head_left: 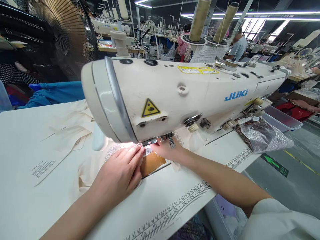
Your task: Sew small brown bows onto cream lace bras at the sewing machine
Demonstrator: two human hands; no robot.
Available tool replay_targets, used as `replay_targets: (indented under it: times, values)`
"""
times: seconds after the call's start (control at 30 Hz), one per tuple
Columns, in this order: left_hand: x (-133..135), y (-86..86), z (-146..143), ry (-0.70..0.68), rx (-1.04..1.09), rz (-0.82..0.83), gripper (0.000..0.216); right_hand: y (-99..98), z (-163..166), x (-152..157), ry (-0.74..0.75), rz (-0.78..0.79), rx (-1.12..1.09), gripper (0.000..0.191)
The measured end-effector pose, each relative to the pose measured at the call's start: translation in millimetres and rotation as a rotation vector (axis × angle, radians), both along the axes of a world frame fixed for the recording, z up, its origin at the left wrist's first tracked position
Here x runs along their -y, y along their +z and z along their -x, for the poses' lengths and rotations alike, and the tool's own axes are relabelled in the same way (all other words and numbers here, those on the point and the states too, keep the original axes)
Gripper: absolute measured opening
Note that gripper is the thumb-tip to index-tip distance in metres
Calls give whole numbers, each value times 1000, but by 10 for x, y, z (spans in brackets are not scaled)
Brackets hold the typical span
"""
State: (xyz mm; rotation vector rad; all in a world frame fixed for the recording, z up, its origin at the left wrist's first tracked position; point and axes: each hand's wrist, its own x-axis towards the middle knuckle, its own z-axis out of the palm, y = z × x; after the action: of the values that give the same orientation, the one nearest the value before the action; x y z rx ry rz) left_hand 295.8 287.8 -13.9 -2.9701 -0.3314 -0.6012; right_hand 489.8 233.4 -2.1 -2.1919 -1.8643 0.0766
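A cream JUKI sewing machine [190,96] fills the middle of the view. Under its head lies cream fabric [87,170] and a tan piece [151,163]. My left hand [120,173] lies flat on the fabric, fingers stretched toward the presser foot [150,142]. My right hand [167,151] reaches under the machine head just right of the foot; its fingers are mostly hidden by the machine, resting on the fabric.
A white table [30,140] carries a printed ruler strip [175,206] along its front edge. A crinkled plastic bag [265,136] lies at the right, a fan [62,33] stands back left, thread cones [200,20] behind. Other people sit at machines in the background.
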Motion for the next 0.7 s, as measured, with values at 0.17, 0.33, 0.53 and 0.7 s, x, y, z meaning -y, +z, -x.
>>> replay_targets:
  times: [0.17, 0.33, 0.53, 0.7]
  values:
    - [7, 8, 1, -12, -5, -59, 46, 20, 3, 10, -6, -24, -18, 27]
    - [10, 28, -11, -24, -5, -94, 44, 30, 2, 7, -14, -27, -69, 28]
    - [-2, 17, -10, -19, -13, -65, 45, -32, -37, 19, 8, -63, -154, 33]
    - [3, 12, -5, -12, -10, -60, 46, -57, -64, 26, 15, -51, -182, 36]
